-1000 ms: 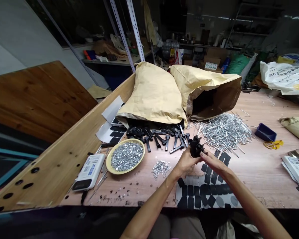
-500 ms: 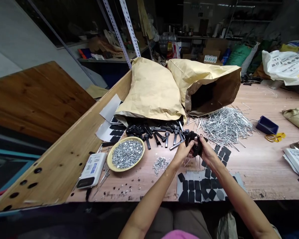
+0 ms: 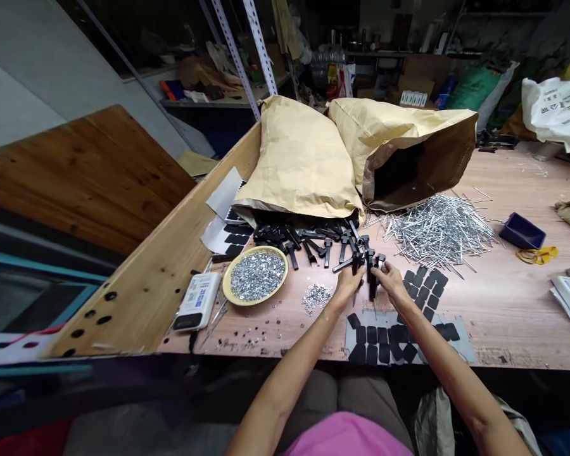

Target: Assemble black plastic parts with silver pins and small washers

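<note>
Several black bar-shaped plastic parts with blocky heads stand upright in a bunch between my hands, thin metal pins showing at their lower ends. My left hand grips the bunch at its left side, fingers closed. On the right, my right hand pinches another of these black parts near its head. More black parts lie loose just beyond my hands, at the mouth of a paper sack. A small heap of silvery nuts or washers rests left of my left hand.
A yellow bowl of small metal pieces and a white boxy device stand at left. Long metal pins are heaped at right, by an open sack and a blue tray. Black pads lie in front.
My hands have lowered and drawn slightly apart; the black parts, bunched in a tangle before, now stand upright between them. The camera view has shifted a little.
</note>
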Demonstrator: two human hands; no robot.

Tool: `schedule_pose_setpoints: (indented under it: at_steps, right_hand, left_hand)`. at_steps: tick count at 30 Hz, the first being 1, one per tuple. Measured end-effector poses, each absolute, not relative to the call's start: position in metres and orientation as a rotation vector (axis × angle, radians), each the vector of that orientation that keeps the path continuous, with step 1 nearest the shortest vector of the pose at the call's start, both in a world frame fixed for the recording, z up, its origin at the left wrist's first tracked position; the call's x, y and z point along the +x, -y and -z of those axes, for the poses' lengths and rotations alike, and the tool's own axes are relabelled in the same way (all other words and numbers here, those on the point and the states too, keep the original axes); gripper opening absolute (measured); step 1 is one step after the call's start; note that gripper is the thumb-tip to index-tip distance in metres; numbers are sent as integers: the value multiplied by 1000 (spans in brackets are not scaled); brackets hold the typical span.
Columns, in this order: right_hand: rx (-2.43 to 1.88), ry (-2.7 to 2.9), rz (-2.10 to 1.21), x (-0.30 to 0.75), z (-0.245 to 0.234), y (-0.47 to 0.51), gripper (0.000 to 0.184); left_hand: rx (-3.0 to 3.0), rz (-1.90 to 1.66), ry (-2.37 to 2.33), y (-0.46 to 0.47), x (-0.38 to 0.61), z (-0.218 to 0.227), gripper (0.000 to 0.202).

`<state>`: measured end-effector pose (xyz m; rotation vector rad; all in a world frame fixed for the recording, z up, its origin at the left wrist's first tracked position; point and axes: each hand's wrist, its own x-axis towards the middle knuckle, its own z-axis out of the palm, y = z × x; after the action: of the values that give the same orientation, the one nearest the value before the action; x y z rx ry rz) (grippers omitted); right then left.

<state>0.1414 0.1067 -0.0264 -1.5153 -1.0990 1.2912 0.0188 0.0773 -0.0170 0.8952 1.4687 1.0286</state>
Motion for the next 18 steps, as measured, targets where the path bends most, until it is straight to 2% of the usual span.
schedule_pose_setpoints:
  at_steps: [7, 13, 18]
  right_hand:
    - [-1529, 1401, -925, 154, 13, -87, 44]
    - [-1238, 1744, -1329, 139, 8, -47, 43]
    - [-1214, 1909, -1300, 129, -2, -23, 34]
  left_hand:
    - [872, -1189, -1498, -72, 15, -2, 28]
    - [343, -1430, -1110, -43, 14, -31, 42]
    - [230, -1530, -1040, -21, 3, -40, 41]
